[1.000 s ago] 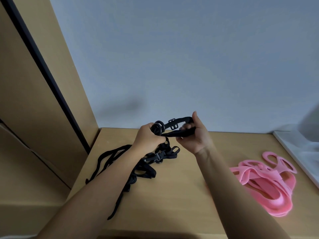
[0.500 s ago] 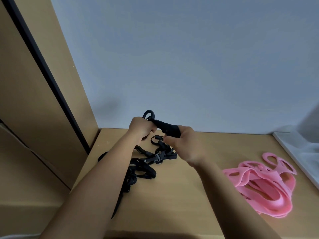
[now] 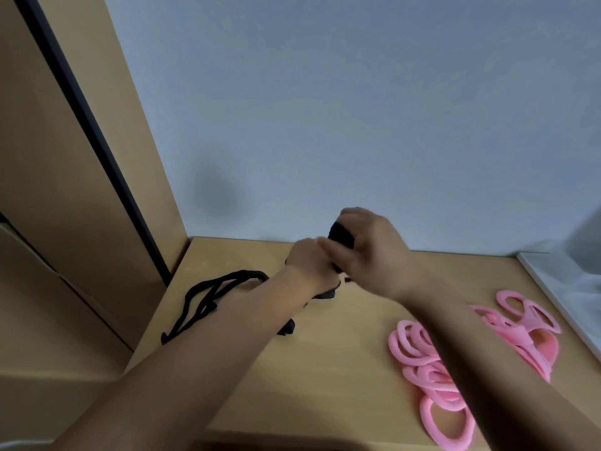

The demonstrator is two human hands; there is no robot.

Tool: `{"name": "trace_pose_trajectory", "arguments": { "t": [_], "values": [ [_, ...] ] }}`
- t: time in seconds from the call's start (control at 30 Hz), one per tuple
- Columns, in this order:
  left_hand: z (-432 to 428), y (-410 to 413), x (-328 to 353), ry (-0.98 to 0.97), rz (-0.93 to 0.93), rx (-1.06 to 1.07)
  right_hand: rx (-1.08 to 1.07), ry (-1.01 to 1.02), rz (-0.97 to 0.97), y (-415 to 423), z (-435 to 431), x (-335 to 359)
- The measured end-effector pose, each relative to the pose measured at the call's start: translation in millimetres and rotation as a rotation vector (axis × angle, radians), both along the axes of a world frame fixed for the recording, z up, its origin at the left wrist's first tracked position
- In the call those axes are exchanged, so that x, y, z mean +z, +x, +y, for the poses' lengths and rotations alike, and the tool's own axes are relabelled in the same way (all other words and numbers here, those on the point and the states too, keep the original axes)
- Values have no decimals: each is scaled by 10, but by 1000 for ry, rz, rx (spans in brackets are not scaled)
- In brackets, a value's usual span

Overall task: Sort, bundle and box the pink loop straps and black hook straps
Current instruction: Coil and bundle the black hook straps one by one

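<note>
Both hands meet above the back of the wooden table (image 3: 325,369). My right hand (image 3: 374,252) is closed around a rolled bundle of black hook strap (image 3: 341,236). Just left of it, my left hand (image 3: 309,260) grips the same bundle's lower end. Loose black straps (image 3: 211,297) trail across the table to the left, partly hidden under my left forearm. A pile of pink loop straps (image 3: 422,356) lies on the right of the table, with my right forearm crossing over its middle. The image is motion-blurred.
A grey wall stands directly behind the table. A tall wooden panel (image 3: 107,157) with a dark strip closes the left side. A white tray or box edge (image 3: 559,304) runs along the far right.
Both hands have shifted to the right and come closer together. The black strap is now wound into a tighter bundle inside my right hand, and the view has panned, showing more of the pink pile.
</note>
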State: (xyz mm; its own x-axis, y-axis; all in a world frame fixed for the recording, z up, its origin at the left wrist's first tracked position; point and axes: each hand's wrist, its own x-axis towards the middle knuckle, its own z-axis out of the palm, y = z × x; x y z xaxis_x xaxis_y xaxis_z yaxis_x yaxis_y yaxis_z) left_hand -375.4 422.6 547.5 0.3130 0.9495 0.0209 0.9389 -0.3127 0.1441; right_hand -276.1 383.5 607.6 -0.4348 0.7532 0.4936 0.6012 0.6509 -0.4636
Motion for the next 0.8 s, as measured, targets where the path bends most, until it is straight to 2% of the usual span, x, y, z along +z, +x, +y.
{"name": "trace_pose_trajectory", "arguments": {
  "t": [0.07, 0.1, 0.2, 0.3, 0.43, 0.57, 0.63, 0.7, 0.8],
  "values": [
    [-133, 95, 13, -58, 12, -84, -84, -214, 142, 71, 124, 64],
    [-189, 145, 12, -76, -1, -131, -128, -313, 273, 101, 200, 73],
    [-329, 270, 40, -38, -151, -240, -291, -532, 644, 190, 454, -21],
    [-349, 274, 11, 3, -318, -230, -400, -655, 704, 238, 591, -165],
    [-418, 261, -28, 53, -654, -43, -474, -798, 745, 225, 688, -289],
    [-428, 218, -13, 90, -825, 95, -541, -981, 955, 247, 708, -430],
    [-427, 216, 6, 7, -949, 171, -546, -1111, 1130, 231, 700, -490],
    [-424, 230, 34, -170, -1201, 304, -518, -1183, 1260, 193, 705, -566],
    [-342, 170, 93, -373, -1510, 550, -393, -1158, 1338, 121, 690, -689]
  ]
}}
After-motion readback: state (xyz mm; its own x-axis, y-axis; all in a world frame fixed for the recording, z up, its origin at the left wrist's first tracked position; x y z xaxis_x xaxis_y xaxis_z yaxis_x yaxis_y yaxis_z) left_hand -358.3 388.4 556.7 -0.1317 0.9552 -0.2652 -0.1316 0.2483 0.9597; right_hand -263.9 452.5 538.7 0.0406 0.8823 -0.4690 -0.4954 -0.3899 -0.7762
